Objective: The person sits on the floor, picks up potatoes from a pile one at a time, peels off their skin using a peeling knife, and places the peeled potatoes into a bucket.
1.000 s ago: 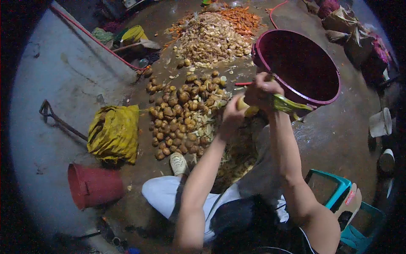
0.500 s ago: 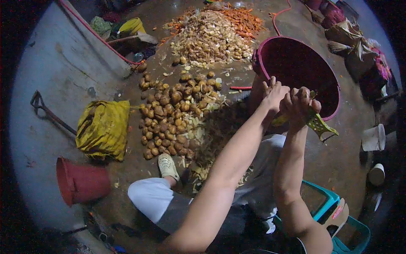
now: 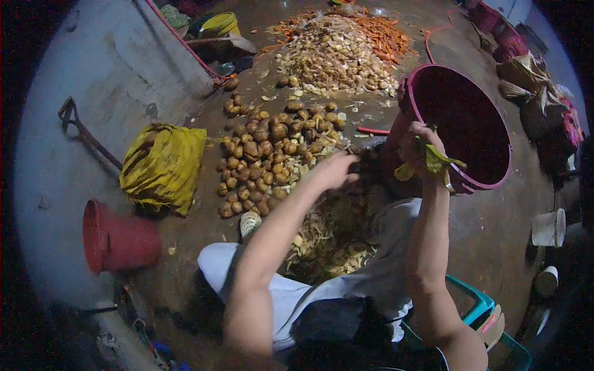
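Observation:
My right hand (image 3: 427, 147) is closed on a yellow-green peeler (image 3: 437, 162) with holes in it, at the near rim of a large dark-red bucket (image 3: 416, 106). The bucket leans with its mouth towards me, and its inside is dark. My left hand (image 3: 339, 170) reaches over the right edge of a spread of unpeeled brown potatoes (image 3: 255, 145), its fingers apart and nothing visible in them. Peelings (image 3: 318, 238) lie heaped below it, between my legs.
A pile of pale peeled pieces (image 3: 334, 55) lies further off, with orange pieces (image 3: 387, 40) behind it. To the left are a yellow sack (image 3: 164, 167), a red bucket (image 3: 120, 238) and a long handle (image 3: 93, 139) against the wall. A white tub (image 3: 547, 229) stands right.
My left hand has left the bucket rim and moved left and down to the potatoes' edge. My right hand stays at the bucket with the peeler. The view has shifted slightly.

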A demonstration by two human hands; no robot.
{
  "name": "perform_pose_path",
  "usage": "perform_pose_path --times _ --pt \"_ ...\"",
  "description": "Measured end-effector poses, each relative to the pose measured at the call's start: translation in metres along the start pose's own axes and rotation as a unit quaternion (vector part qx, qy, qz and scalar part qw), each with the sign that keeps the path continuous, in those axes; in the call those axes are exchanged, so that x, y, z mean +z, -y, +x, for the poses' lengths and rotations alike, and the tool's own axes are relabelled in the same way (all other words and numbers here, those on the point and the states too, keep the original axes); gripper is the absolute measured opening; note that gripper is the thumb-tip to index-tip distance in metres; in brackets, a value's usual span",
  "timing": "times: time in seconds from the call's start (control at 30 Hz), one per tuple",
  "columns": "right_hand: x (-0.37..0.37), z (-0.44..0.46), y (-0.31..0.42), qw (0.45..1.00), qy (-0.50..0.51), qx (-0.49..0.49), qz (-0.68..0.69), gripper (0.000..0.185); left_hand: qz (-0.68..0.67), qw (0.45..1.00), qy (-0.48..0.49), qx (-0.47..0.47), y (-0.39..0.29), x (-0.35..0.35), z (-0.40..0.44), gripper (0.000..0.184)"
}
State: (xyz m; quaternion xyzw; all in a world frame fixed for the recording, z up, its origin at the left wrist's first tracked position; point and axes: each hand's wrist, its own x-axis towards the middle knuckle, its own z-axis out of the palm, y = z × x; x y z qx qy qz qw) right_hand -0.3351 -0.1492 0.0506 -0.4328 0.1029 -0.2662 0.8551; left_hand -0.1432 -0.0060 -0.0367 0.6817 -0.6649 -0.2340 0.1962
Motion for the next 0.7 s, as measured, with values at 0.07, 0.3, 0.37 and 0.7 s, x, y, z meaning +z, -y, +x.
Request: perform_pose_path --times 0.07,0.3,0.37,0.7 --pt "-0.004 0.006 -0.021 0.988 -0.12 -0.023 -0.097 0.022 0.015 0.995 0.07 -0.065 0.029 -0.02 -0.044 0.042" --pt "0.034 0.015 -0.051 0.946 -0.107 0.031 -0.305 0.015 -0.399 0.82 -0.287 -0.295 0.108 -0.081 -0.178 0.037" --pt "0.044 0.019 -0.058 0.932 -0.073 0.052 -0.351 0.011 -0.227 0.866 -0.346 -0.281 0.124 -0.093 -0.196 0.036" --pt "0.062 0.038 -0.087 0.9 -0.1 0.071 -0.419 0.022 -0.067 0.931 -0.098 -0.346 0.116 -0.096 -0.215 0.057"
